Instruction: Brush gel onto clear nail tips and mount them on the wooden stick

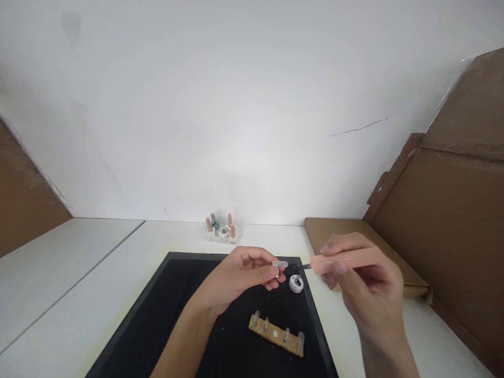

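Observation:
Between the thumb and fingers of my left hand (240,275) is a clear false nail tip (280,264), held level above the black mat. A small pale piece shows beneath it, partly hidden by the fingers. My right hand (372,296) grips the peach cap of a nail polish brush (331,262). Its dark bristles point left toward the nail tip, with a gap between them. Below the bristles, a small round white pot (296,284) with dark marks on top sits on the mat. Closer to me lies a tan display strip (271,336) bearing several upright clear nail tips.
The black mat (173,310) covers the middle of the white table (82,283). At the back, a clear tray (214,237) holds several nail polish bottles. A flat cardboard box (334,231) lies at right, and cardboard panels (452,199) flank the white wall (244,105).

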Tool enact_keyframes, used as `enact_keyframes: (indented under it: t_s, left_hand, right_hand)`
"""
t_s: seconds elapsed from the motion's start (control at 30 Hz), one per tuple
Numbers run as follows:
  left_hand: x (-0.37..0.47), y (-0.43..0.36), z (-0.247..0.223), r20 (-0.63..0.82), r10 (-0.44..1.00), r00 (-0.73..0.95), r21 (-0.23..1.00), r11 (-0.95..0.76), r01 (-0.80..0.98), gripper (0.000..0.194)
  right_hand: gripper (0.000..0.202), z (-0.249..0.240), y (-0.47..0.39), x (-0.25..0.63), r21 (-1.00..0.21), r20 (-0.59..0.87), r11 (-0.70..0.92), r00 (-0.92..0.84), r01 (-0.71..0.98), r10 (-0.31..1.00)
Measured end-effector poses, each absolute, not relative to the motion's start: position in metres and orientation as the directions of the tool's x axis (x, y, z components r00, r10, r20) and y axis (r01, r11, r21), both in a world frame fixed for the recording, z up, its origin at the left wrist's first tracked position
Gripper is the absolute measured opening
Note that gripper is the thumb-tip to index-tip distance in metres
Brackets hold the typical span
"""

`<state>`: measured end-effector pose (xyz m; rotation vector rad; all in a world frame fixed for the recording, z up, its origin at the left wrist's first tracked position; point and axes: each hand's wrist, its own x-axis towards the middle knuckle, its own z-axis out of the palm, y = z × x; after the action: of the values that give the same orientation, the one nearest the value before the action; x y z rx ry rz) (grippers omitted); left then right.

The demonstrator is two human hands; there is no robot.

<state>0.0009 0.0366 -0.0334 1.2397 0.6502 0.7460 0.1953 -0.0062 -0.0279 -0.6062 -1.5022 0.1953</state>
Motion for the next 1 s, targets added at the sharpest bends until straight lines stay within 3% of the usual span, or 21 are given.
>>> enact_keyframes:
  t_s: [0.57,0.8,1.0]
  left_hand:
    - [-0.006,0.024,-0.022,0.006,0.802,0.597,0.957,0.168,-0.236,0.021]
    - [-0.005,0.023,-0.021,0.009,0.797,0.604,0.958,0.166,-0.233,0.022]
    - [-0.004,0.023,-0.021,0.012,0.805,0.593,0.959,0.159,-0.236,0.023]
  right_hand:
    - [0.008,-0.018,-0.018,0.179,-0.406,0.91,0.878,0.032,0.254,0.412]
    - [0.019,-0.017,-0.019,0.182,-0.472,0.869,0.848,-0.032,0.243,0.493]
    - [0.018,-0.018,-0.017,0.184,-0.412,0.894,0.856,-0.046,0.312,0.446]
